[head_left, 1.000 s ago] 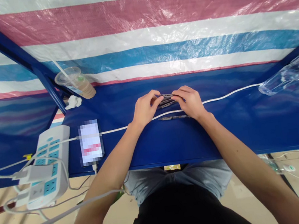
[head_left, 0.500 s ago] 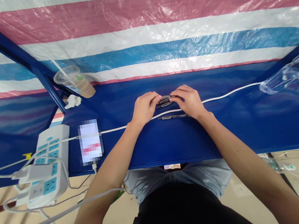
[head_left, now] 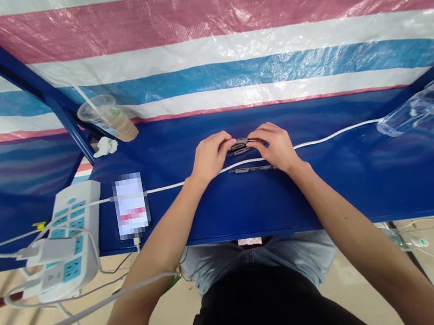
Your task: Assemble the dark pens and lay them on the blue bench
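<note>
Between my two hands is a dark pen (head_left: 241, 141), its ends pinched in the fingertips above the blue tabletop (head_left: 244, 207). My left hand (head_left: 212, 155) is closed at the pen's left end. My right hand (head_left: 272, 144) grips the other end, which its fingers partly cover. Just below, another dark pen (head_left: 240, 151) shows, partly hidden by the right fingers. Nearer my body, a separate pen (head_left: 249, 169) lies flat on the table, with its right end near my right wrist. A white cable (head_left: 242, 164) runs across under both hands.
At left are a power strip (head_left: 87, 227) with chargers and a phone (head_left: 131, 209), its screen blurred. Behind them stand a plastic drink cup (head_left: 122, 125) with a straw and a crumpled tissue (head_left: 105, 146). A clear bottle (head_left: 407, 113) lies at right. A striped sheet (head_left: 224, 51) hangs behind.
Both hands stay in almost the same place. The right fingers have shifted very slightly on the pen; the other things have not visibly moved.
</note>
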{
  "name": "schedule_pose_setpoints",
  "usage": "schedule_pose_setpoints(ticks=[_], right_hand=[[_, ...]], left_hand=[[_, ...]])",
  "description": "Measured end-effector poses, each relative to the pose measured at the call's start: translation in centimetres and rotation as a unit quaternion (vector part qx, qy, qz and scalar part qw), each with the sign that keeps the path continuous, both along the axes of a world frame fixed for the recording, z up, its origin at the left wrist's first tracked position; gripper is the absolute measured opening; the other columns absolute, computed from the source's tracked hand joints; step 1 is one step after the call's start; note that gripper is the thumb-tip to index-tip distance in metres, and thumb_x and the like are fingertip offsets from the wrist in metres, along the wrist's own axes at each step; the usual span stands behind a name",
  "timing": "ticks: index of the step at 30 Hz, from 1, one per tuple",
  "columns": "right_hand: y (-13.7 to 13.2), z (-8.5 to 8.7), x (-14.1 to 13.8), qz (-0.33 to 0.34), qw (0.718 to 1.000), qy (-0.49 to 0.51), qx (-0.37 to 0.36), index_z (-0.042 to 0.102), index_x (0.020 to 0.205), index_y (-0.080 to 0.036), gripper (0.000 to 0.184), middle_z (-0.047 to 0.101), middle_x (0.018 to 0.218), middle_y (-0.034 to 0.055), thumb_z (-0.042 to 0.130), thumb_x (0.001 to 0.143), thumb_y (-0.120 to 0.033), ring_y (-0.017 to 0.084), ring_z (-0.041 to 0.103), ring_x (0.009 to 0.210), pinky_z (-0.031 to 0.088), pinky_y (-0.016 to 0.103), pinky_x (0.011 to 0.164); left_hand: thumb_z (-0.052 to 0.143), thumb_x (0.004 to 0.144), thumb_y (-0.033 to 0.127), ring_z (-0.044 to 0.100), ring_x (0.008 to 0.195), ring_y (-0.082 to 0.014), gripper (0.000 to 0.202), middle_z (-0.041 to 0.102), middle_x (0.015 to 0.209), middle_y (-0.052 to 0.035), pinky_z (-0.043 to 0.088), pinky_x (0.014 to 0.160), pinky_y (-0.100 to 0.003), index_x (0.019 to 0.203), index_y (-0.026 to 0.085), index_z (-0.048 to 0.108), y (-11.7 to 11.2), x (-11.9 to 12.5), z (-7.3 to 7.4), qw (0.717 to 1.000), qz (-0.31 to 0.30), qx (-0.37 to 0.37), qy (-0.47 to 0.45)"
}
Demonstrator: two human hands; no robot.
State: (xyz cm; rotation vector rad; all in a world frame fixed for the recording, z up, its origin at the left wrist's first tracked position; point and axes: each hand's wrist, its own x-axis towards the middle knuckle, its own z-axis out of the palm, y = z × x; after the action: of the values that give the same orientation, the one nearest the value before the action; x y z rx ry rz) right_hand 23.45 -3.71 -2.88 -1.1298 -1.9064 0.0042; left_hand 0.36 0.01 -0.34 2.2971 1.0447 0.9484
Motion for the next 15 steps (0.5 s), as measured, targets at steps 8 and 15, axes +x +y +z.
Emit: schedule_pose_setpoints(ticks=[8, 15], right_hand=[[-0.01, 0.07, 0.07, 0.001, 1.0, 0.009, -0.008, 0.079, 0.099, -0.024, 0.018, 0.078, 0.094, 0.0073, 0.067, 0.104, -0.035, 0.025, 0.067, 0.086, 0.056, 0.042, 0.082], [-0.17, 0.13, -0.14, 0.009, 1.0, -0.006, -0.014, 0.079, 0.098, -0.024, 0.021, 0.077, 0.094, 0.0074, 0.064, 0.105, -0.036, 0.024, 0.066, 0.085, 0.056, 0.041, 0.081]], left_hand=[[0.059, 0.106, 0.052, 0.065, 0.082, -0.0165, 0.029, 0.073, 0.099, -0.0008, 0.049, 0.08, -0.028, 0.114, 0.024, 0.063, 0.0, -0.12, 0.05, 0.999, -0.006, -0.03, -0.021], [0.048, 0.11, 0.047, 0.063, 0.086, -0.0196, 0.037, 0.071, 0.09, -0.0037, 0.047, 0.081, -0.032, 0.091, 0.021, 0.067, 0.08, -0.08, 0.08, 1.0, 0.006, 0.009, 0.025]])
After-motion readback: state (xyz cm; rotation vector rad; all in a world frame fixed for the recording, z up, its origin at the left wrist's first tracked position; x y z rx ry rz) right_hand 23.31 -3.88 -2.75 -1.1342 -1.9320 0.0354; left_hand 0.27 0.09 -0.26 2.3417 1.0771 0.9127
